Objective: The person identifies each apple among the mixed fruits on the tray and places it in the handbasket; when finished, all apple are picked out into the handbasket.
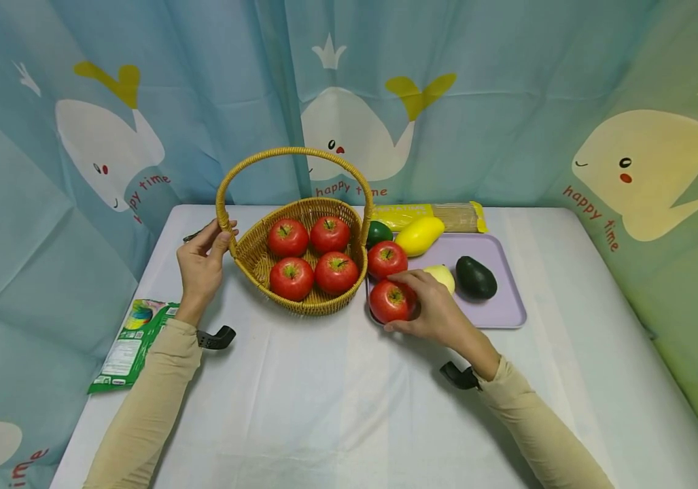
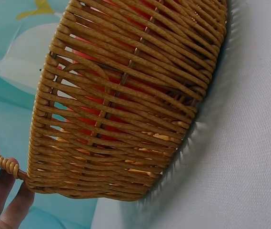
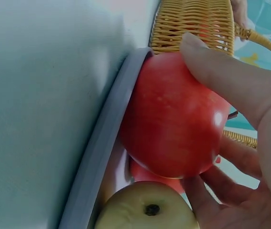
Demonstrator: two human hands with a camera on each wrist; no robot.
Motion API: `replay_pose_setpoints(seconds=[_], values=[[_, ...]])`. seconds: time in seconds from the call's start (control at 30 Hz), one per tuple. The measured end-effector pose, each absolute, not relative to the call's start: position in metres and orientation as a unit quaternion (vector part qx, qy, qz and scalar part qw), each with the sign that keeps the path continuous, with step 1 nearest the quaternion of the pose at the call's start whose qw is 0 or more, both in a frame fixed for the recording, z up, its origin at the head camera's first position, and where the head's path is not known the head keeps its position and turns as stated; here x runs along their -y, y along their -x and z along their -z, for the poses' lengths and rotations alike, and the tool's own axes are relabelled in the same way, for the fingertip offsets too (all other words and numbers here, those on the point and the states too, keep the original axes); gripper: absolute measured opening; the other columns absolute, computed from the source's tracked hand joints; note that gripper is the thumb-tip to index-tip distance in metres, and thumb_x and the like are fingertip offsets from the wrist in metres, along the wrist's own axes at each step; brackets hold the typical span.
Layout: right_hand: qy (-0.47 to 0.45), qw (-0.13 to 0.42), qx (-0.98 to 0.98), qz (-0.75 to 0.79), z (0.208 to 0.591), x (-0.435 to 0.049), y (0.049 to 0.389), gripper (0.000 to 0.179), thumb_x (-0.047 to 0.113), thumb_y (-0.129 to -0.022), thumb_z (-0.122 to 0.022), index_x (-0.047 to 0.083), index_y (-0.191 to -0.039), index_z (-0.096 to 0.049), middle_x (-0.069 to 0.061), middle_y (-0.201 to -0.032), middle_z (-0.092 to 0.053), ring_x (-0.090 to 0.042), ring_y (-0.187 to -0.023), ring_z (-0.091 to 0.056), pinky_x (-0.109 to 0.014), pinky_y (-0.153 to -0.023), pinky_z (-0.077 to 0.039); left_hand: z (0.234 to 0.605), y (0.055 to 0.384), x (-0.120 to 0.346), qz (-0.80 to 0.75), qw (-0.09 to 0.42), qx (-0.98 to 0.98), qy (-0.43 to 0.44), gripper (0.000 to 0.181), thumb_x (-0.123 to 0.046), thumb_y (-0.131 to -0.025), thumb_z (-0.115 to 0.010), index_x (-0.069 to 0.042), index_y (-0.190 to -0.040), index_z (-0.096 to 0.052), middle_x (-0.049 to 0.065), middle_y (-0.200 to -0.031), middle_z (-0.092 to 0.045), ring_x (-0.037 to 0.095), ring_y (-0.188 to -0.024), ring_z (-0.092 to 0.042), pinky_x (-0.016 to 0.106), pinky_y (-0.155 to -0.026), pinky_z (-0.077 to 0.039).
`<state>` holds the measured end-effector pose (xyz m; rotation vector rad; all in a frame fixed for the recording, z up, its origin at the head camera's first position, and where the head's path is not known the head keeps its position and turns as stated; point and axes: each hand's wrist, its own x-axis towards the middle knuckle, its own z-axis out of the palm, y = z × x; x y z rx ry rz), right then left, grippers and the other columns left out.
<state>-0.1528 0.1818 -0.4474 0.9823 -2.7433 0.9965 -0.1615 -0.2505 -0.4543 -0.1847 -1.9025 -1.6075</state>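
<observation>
In the head view, a wicker basket [image 1: 308, 307] stands on the table with several red apples [image 1: 289, 278] inside. My left hand [image 1: 200, 265] grips the left base of its tall handle [image 1: 293, 151]; the left wrist view shows fingers behind the wrapped handle, beside the woven wall [image 2: 111, 95]. My right hand [image 1: 437, 312] holds a red apple [image 1: 390, 302] at the near left corner of the lilac tray [image 1: 510, 305]. Thumb and fingers lie on opposite sides of this apple [image 3: 168, 119] in the right wrist view. Another red apple [image 1: 387, 258] sits just behind it.
On the tray are a dark avocado [image 1: 476, 278], a yellow mango [image 1: 420, 236], a pale yellow round fruit [image 1: 442, 277] and a dark green fruit [image 1: 379, 233]. Behind lies a yellow pasta pack [image 1: 428, 216]. A green packet [image 1: 128, 353] rests at the table's left edge.
</observation>
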Motion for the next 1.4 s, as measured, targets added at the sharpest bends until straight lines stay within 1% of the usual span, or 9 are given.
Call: replay_pose_setpoints(seconds=[0.17, 0.37, 0.6, 0.73, 0.83, 0.97, 1.13, 1.23, 1.4], values=[[-0.316, 0.036, 0.895, -0.312, 0.448, -0.18, 0.151, 0.093, 0.028, -0.061, -0.107, 0.003, -0.139, -0.063, -0.019, -0.131, -0.066, -0.035, -0.123, -0.061, -0.057, -0.104, -0.058, 0.453, 0.161, 0.25, 0.612, 0.317, 0.721, 0.071, 0.033, 0.002, -0.105, -0.062, -0.002, -0.137, -0.071, 0.031, -0.125, -0.072, 0.012, -0.108, -0.077, 0.016, -0.09, -0.062], [-0.316, 0.035, 0.9, -0.298, 0.444, -0.178, 0.151, 0.092, 0.029, -0.061, -0.107, 0.003, -0.138, -0.063, -0.018, -0.13, -0.066, -0.035, -0.12, -0.063, -0.056, -0.103, -0.059, 0.453, 0.16, 0.25, 0.609, 0.317, 0.724, 0.07, 0.033, 0.002, -0.105, -0.062, -0.002, -0.136, -0.071, 0.03, -0.125, -0.073, 0.009, -0.108, -0.076, 0.015, -0.089, -0.061], [-0.32, 0.036, 0.903, -0.284, 0.44, -0.175, 0.156, 0.089, 0.029, -0.056, -0.108, 0.002, -0.131, -0.068, -0.02, -0.122, -0.07, -0.036, -0.112, -0.068, -0.055, -0.1, -0.061, 0.453, 0.16, 0.25, 0.606, 0.318, 0.726, 0.063, 0.033, 0.003, -0.103, -0.064, 0.0, -0.136, -0.071, 0.03, -0.124, -0.073, 0.003, -0.105, -0.075, 0.014, -0.088, -0.061], [-0.322, 0.044, 0.903, -0.282, 0.438, -0.175, 0.158, 0.088, 0.027, -0.053, -0.109, 0.004, -0.128, -0.07, -0.021, -0.126, -0.068, -0.038, -0.116, -0.064, -0.057, -0.102, -0.058, 0.453, 0.161, 0.249, 0.607, 0.319, 0.725, 0.061, 0.033, 0.006, -0.102, -0.064, 0.004, -0.135, -0.07, 0.032, -0.123, -0.072, 0.004, -0.104, -0.076, 0.013, -0.087, -0.061], [-0.327, 0.054, 0.897, -0.292, 0.436, -0.175, 0.16, 0.09, 0.028, -0.051, -0.108, 0.004, -0.129, -0.071, -0.021, -0.126, -0.065, -0.038, -0.118, -0.06, -0.056, -0.1, -0.057, 0.452, 0.161, 0.248, 0.61, 0.317, 0.724, 0.06, 0.033, 0.005, -0.103, -0.064, 0.005, -0.135, -0.07, 0.032, -0.124, -0.072, 0.006, -0.104, -0.076, 0.014, -0.087, -0.061], [-0.331, 0.068, 0.887, -0.315, 0.43, -0.176, 0.162, 0.088, 0.029, -0.051, -0.108, 0.007, -0.129, -0.072, -0.017, -0.121, -0.063, -0.035, -0.115, -0.059, -0.058, -0.094, -0.057, 0.451, 0.16, 0.248, 0.609, 0.316, 0.725, 0.059, 0.032, 0.003, -0.103, -0.064, 0.005, -0.135, -0.07, 0.03, -0.124, -0.073, 0.005, -0.104, -0.075, 0.014, -0.087, -0.061], [-0.33, 0.064, 0.877, -0.343, 0.422, -0.177, 0.164, 0.087, 0.03, -0.053, -0.108, 0.011, -0.13, -0.071, -0.014, -0.13, -0.066, -0.032, -0.119, -0.063, -0.062, -0.094, -0.057, 0.451, 0.162, 0.247, 0.608, 0.32, 0.724, 0.063, 0.032, 0.006, -0.102, -0.064, 0.009, -0.134, -0.068, 0.033, -0.123, -0.072, 0.004, -0.104, -0.075, 0.013, -0.087, -0.061], [-0.327, 0.055, 0.87, -0.365, 0.418, -0.177, 0.165, 0.088, 0.028, -0.055, -0.107, 0.01, -0.132, -0.069, -0.013, -0.133, -0.069, -0.033, -0.119, -0.068, -0.059, -0.097, -0.061, 0.451, 0.162, 0.247, 0.607, 0.32, 0.725, 0.064, 0.033, 0.006, -0.102, -0.064, 0.008, -0.135, -0.069, 0.033, -0.123, -0.072, 0.003, -0.104, -0.075, 0.013, -0.087, -0.061], [-0.302, 0.031, 0.851, -0.429, 0.413, -0.176, 0.165, 0.085, 0.023, -0.058, -0.106, 0.009, -0.134, -0.069, -0.012, -0.134, -0.071, -0.033, -0.111, -0.074, -0.052, -0.094, -0.065, 0.452, 0.16, 0.248, 0.61, 0.316, 0.724, 0.065, 0.033, 0.001, -0.104, -0.064, 0.001, -0.136, -0.071, 0.029, -0.125, -0.073, 0.006, -0.106, -0.075, 0.015, -0.089, -0.061]])
